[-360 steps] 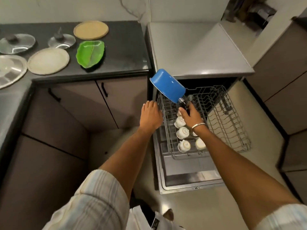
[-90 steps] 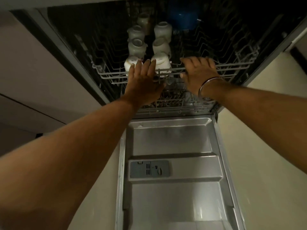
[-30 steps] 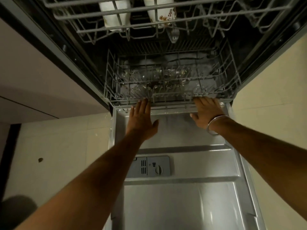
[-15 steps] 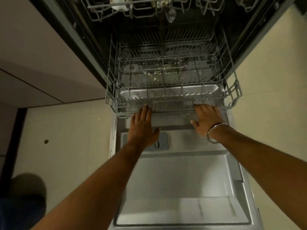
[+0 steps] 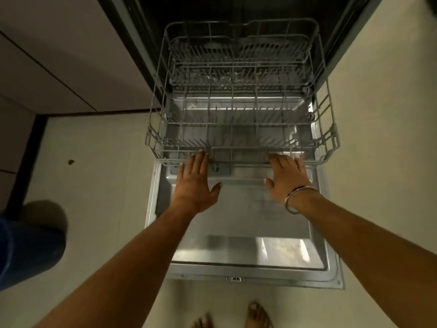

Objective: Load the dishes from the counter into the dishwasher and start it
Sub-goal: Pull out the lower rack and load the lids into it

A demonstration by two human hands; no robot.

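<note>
At frame bottom, bare toes [image 5: 257, 314] are seen on the pale floor [image 5: 99, 185]. Above them the open dishwasher door [image 5: 238, 235] lies flat, its long axis running up the frame. At centre, the left hand [image 5: 195, 183] and right hand [image 5: 287, 177] are laid with fingers straight, tips touching the front rail of the lower rack [image 5: 241, 129]; nothing is gripped. The rack sits pulled out over the door, front edge pointing toward frame bottom, rear half in the dark tub.

The lower rack [image 5: 241, 129], holding no dishes, sits half out over the open dishwasher door [image 5: 248, 233].
</note>
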